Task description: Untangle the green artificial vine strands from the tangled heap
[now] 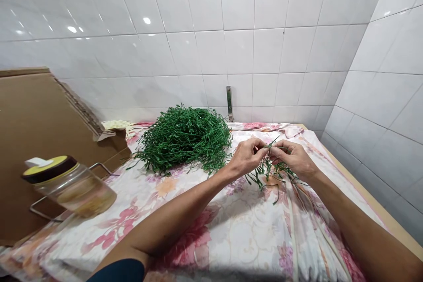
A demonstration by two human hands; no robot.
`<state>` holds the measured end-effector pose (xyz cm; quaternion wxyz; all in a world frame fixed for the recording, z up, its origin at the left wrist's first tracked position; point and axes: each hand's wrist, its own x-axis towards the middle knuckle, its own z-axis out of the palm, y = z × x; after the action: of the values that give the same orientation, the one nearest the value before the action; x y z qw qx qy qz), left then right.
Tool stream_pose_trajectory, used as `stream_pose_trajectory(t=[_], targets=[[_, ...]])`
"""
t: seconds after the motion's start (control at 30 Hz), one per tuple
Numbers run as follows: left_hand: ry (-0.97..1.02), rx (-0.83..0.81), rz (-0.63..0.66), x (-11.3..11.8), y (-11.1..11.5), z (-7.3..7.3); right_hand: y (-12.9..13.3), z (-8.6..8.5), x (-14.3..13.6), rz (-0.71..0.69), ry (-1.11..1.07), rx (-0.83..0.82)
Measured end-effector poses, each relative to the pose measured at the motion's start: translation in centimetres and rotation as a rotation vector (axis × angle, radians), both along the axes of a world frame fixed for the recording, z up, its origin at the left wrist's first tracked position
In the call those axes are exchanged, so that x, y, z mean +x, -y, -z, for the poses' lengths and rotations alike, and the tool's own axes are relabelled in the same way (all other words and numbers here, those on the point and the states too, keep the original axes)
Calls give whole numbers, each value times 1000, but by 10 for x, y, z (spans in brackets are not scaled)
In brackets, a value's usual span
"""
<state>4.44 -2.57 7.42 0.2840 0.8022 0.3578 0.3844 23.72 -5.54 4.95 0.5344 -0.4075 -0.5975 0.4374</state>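
Observation:
My left hand (248, 155) and my right hand (292, 157) are close together over the right part of the cloth, each pinching thin green plastic stems (271, 142) between thumb and fingers. More green sprigs (261, 175) dangle below and between the hands, and long thin strands trail from under the right hand toward the front edge. A large tangled pile of green artificial stems (185, 136) lies on the cloth to the left of my left hand. Where exactly the fingertips meet the stems is too small to make out.
A flowered cloth (139, 202) covers the table. At the left, a clear jar with a yellow and dark lid (86, 191) leans beside a cardboard box (39, 128). A metal bracket (229, 103) stands against the tiled wall (208, 48) behind.

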Motion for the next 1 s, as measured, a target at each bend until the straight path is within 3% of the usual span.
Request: stream_pose_trajectory(t=[0.2,0.47,0.8,1.0], targets=[[12,-27,-1,0,1,5,1,3,-6,32,7,13],[271,-284,65,3,-3,11,3,-3,-5,27,37,17],[332,-466,120,1,-6,17,-2,-1,7,69,182,145],[381,-456,121,-1,-6,19,-1,-3,10,-47,154,55]])
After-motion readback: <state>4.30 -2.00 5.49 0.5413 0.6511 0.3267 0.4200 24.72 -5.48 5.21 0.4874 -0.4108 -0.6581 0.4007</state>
